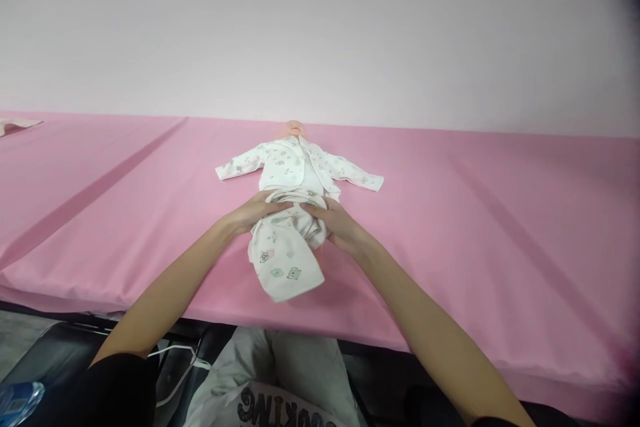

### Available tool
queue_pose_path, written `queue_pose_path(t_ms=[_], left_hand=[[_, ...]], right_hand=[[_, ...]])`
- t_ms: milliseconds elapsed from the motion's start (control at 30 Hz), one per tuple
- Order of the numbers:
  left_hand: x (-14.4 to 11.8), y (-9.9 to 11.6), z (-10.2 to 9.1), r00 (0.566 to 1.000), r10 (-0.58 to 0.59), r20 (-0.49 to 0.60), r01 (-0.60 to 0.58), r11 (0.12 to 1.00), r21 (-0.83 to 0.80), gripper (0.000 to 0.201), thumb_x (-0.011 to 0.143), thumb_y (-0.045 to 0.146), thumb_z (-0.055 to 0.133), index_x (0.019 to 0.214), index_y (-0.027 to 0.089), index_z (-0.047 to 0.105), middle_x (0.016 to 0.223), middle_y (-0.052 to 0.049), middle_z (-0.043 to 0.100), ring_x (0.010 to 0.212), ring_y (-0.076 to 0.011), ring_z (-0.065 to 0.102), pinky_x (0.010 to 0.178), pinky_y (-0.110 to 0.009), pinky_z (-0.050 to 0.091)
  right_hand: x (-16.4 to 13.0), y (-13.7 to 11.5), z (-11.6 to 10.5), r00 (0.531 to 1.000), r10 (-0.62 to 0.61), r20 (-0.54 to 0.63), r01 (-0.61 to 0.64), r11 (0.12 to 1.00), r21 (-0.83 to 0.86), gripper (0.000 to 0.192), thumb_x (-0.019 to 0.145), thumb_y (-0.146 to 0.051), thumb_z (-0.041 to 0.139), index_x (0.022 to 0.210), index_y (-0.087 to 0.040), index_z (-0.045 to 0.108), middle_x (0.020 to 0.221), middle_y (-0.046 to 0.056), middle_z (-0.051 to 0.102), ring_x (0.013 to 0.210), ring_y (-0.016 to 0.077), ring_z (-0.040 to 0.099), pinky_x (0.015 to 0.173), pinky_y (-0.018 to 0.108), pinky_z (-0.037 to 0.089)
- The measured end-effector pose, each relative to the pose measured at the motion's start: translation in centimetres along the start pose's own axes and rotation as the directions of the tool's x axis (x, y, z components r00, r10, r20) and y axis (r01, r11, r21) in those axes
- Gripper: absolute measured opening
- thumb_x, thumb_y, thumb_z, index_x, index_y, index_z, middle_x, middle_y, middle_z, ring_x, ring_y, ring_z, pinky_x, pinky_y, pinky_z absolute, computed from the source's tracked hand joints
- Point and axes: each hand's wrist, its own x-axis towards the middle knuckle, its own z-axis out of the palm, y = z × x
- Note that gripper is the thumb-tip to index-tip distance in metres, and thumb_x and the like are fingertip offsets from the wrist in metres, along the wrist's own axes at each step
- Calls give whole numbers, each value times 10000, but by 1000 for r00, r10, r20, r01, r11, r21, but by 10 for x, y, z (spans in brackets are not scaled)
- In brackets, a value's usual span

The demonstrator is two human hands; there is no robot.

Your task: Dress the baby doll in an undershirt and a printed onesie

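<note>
A baby doll lies on its back on the pink table cover, head away from me. It wears a white printed top with both sleeves spread out. White printed trousers cover its legs and bunch at the waist. My left hand grips the trousers' waistband at the doll's left-hand side of the picture. My right hand holds the waistband on the other side. Both hands sit at the doll's hips.
A pale pink wall rises behind the table. A folded light cloth lies at the far left edge. A white cable and a blue bottle cap show below the table's front edge, near my lap.
</note>
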Motion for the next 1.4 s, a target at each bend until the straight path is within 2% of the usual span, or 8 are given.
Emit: queue_pose_path(t_ms=[133, 267, 633, 767, 967, 1100, 1233, 1400], left_hand=[[-2, 3, -6, 992, -5, 126, -6, 996, 86, 419, 739, 353, 789, 1098, 167, 680, 1092, -100, 692, 981, -221, 657, 816, -308, 523], [-4, 5, -9, 980, -51, 193, 29, 993, 116, 426, 695, 307, 823, 1069, 151, 691, 1033, -104, 703, 932, -229, 670, 792, -322, 539], [3, -8, 1, 1000, 19, -13, -21, 990, -139, 451, 785, 406, 744, 1131, 130, 660, 1097, -132, 702, 934, -233, 678, 844, -343, 542], [4, -8, 3, 997, 73, -38, -75, 995, -65, 441, 791, 435, 729, 1110, 135, 671, 1071, -112, 706, 930, -217, 668, 823, -314, 524], [-3, 4, 1, 990, 1, 141, -14, 996, 92, 390, 698, 313, 821, 1021, 137, 691, 984, -84, 713, 897, -212, 669, 785, -296, 525], [-2, 0, -2, 994, -29, 108, 34, 998, -44, 402, 739, 304, 791, 1087, 147, 666, 1048, -99, 711, 929, -216, 674, 827, -319, 530], [1, -8, -4, 998, -3, 57, 14, 981, -195, 433, 735, 312, 790, 1098, 127, 644, 1042, -119, 714, 916, -223, 679, 827, -336, 534], [2, -6, -1, 999, 26, 20, -23, 986, -165, 457, 728, 359, 789, 1084, 105, 656, 1047, -122, 710, 894, -203, 671, 806, -298, 520]], right_hand=[[3, 0, 0, 994, -20, -105, 30, 996, 89, 157, 809, -210, 669, 964, -183, 672, 967, 65, 711, 857, 197, 670, 706, 265, 554], [3, 3, 1, 998, -30, -56, 36, 993, 108, 205, 793, -257, 698, 989, -200, 673, 1041, 79, 697, 928, 236, 660, 727, 308, 567], [-3, 0, -2, 977, -68, 200, 106, 977, -187, 688, 579, -242, 889, 1193, -224, 578, 1170, 58, 651, 1066, 241, 612, 875, 348, 533], [1, 2, -2, 991, -113, 72, 115, 993, -27, 516, 627, -324, 850, 1078, -205, 629, 1031, 50, 686, 950, 222, 637, 805, 319, 525], [4, 4, -1, 987, -140, -83, 142, 990, 21, 367, 680, -327, 752, 1025, -252, 649, 941, 5, 686, 919, 202, 622, 738, 278, 497], [0, 2, 0, 989, -146, -17, 145, 989, -35, 347, 694, -328, 739, 1022, -251, 653, 971, 5, 678, 919, 200, 620, 752, 279, 500], [-1, 3, -3, 972, -121, 200, 162, 966, -200, 614, 619, -275, 843, 1180, -268, 594, 1148, 20, 644, 1040, 221, 599, 862, 327, 504], [3, 6, -2, 987, -143, 69, 146, 989, -37, 508, 632, -340, 832, 1085, -226, 632, 997, 25, 677, 946, 204, 619, 799, 301, 506]])
